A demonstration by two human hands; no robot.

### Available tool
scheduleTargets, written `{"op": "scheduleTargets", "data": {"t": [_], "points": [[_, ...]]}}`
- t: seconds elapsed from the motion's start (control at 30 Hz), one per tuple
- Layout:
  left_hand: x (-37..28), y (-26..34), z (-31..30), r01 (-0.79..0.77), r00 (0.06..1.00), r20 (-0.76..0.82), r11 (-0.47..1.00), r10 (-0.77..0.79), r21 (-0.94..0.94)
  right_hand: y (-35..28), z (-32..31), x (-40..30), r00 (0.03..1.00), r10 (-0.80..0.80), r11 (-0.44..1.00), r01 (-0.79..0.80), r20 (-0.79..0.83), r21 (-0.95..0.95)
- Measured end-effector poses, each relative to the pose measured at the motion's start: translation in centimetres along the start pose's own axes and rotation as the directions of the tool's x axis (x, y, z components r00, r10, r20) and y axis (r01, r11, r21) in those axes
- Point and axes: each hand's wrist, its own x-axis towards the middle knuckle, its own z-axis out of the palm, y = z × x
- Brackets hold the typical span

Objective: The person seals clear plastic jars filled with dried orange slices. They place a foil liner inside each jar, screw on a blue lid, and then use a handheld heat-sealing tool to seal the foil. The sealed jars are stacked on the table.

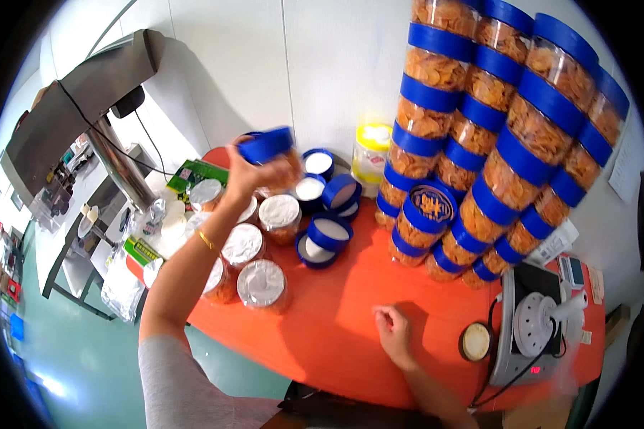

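My left hand [252, 174] is raised above the left part of the table, shut on a clear plastic jar [291, 167] with a blue lid [266, 145]. The jar is blurred and slightly tilted, its orange contents partly behind my fingers. Beneath and in front of this hand stand several foil-sealed jars without lids, among them a front one [261, 283] and a rear one [279, 212]. Loose blue lids [330, 231] with white liners lie to their right. My right hand [393, 331] is loosely curled over the orange table [338, 327], and nothing shows in it.
Tall leaning stacks of blue-lidded jars [494, 198] rise at the right. A yellow-lidded container [371, 153] stands by the wall. At far right, a white corded sealing head [534, 324] rests on a base unit [507, 370], near a round disc [476, 342]. Green packets [198, 174] lie far left.
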Motion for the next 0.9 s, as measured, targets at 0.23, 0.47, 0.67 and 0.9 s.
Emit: {"op": "scheduleTargets", "data": {"t": [0.23, 0.47, 0.67, 0.9], "points": [[15.4, -10.8, -6.3, -0.070, 0.753, -0.514, 0.826, 0.411, 0.559, -0.7, 1.0, 1.0, 0.992, 0.124, 0.992, -0.124, -0.001, -0.015], [19.6, -17.1, -7.4, -0.124, 0.800, -0.354, 0.710, 0.485, 0.693, -1.7, 0.5, 0.8, 0.966, 0.244, 0.969, -0.240, 0.084, -0.051], [19.4, -16.0, -7.8, -0.071, 0.906, -0.250, 0.705, 0.342, 0.706, -1.7, 0.9, 0.9, 0.966, 0.258, 0.966, -0.258, 0.025, -0.001], [20.3, -14.3, -9.6, 0.055, 0.859, -0.352, 0.617, 0.371, 0.785, -2.0, 0.7, 1.1, 0.979, 0.192, 0.981, -0.189, 0.072, -0.046]]}}
